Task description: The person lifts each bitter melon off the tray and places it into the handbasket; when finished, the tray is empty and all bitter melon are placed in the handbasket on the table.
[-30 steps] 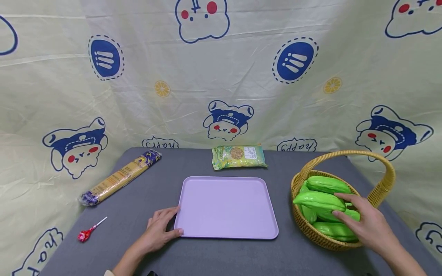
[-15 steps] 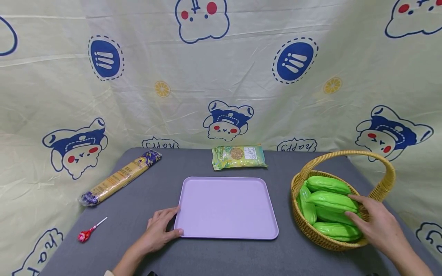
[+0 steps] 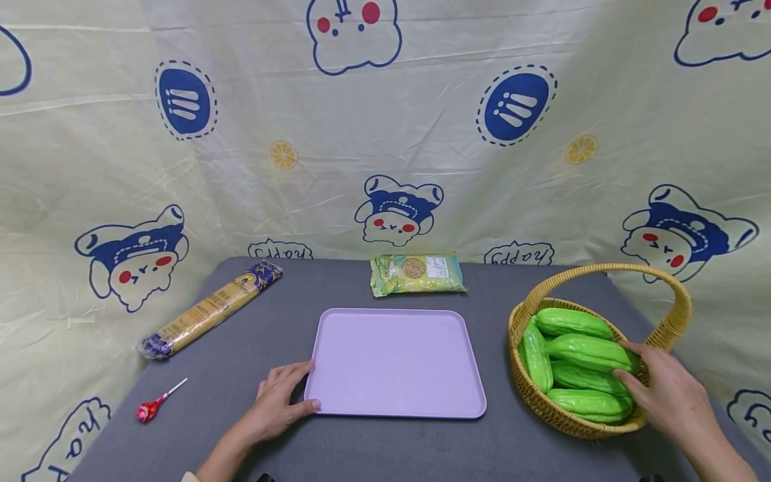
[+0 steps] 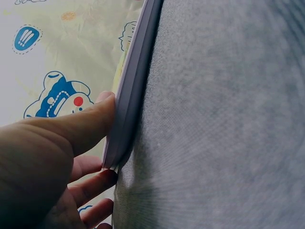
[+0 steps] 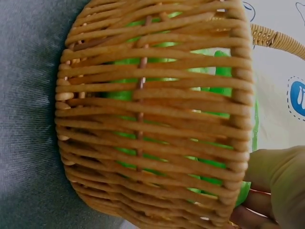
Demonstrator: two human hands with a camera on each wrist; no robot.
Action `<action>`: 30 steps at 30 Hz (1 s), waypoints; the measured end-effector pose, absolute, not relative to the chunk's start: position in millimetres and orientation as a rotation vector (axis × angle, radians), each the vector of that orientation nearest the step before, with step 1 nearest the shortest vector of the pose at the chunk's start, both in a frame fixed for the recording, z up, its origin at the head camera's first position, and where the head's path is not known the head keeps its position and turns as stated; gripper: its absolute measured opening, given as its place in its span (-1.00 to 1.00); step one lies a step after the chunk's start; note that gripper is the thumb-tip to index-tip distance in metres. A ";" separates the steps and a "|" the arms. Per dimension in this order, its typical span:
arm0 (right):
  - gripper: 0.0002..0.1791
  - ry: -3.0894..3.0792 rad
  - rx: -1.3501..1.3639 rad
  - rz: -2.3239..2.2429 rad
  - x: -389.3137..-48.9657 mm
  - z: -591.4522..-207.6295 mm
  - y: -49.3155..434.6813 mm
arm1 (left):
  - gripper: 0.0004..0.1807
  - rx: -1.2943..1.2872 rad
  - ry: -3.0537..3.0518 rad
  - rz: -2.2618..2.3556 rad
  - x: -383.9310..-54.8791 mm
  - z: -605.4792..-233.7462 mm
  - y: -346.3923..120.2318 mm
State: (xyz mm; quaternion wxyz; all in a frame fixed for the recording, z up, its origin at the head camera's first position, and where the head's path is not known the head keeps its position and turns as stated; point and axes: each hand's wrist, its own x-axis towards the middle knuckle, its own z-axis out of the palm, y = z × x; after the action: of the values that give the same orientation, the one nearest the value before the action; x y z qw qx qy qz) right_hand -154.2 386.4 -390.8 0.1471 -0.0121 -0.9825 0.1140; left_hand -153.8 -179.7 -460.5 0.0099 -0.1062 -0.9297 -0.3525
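Note:
A light purple tray (image 3: 394, 361) lies flat on the table. My left hand (image 3: 278, 403) holds its near left corner, with the thumb on the near rim and the fingers along the left side; the tray's edge (image 4: 128, 100) shows in the left wrist view. To the right stands a wicker basket (image 3: 545, 404) with a tall handle, holding several glossy green bitter melons (image 3: 536, 358). My right hand (image 3: 671, 395) reaches over its right rim and grips the right end of an upper bitter melon (image 3: 587, 351). In the right wrist view, the basket wall hides most of the melons.
A long pack of noodles (image 3: 211, 311) lies at the left. Nearer sits a red lollipop (image 3: 153, 406) with a white stick. Behind the tray rests a green and yellow food packet (image 3: 417, 274). A printed cloth (image 3: 337, 201) hangs behind the table.
My right hand has shifted right with the upper bitter melon, which now lies further into the basket among the others. The left hand and tray have stayed put.

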 end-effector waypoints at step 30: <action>-0.46 -2.805 -0.026 0.265 -167.8 -398.2 378.5 | -0.24 -0.318 -2.925 -1.097 -153.8 -458.8 -179.6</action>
State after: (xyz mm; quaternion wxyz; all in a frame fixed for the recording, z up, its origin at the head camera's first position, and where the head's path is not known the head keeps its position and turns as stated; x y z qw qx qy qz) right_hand -167.8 378.5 -398.2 0.1612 -0.0091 -0.9825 0.0930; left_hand -153.8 -179.6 -458.8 0.0006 -0.1012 -0.9315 -0.3493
